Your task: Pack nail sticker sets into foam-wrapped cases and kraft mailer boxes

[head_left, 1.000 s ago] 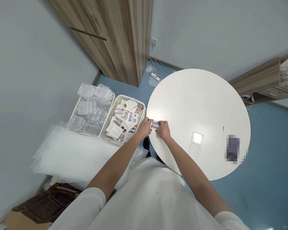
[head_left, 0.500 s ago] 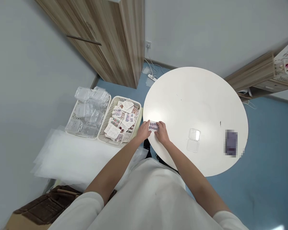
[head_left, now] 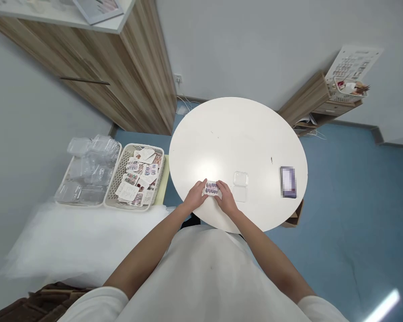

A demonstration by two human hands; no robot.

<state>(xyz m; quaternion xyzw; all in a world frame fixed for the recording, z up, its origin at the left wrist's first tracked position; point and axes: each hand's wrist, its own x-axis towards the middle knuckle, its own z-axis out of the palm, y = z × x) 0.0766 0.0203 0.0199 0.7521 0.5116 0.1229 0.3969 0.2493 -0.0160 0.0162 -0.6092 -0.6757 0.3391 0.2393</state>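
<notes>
Holding card (head_left: 211,188) at near left part of table (head_left: 221,123): left hand (head_left: 195,195) pinches left end, right hand (head_left: 226,200) right end. Looks light, fairly stiff; best gripped by ends, purple bits (head_left: 211,191) might pop off. Case (head_left: 241,180) open, just right.

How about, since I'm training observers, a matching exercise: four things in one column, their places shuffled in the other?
Things
1. Small white card with two rows of purple oval pieces
2. Open clear plastic case
3. Heap of clear plastic boxes
4. Dark purple rectangular item, partly blurred

Places
A. In the off-white plastic basket farther from the table
B. On the white round-edged table, near its edge at picture right
C. Between the left hand and right hand
D. On the table, just beside the right hand

Pairs: 1-C, 2-D, 3-A, 4-B
</notes>
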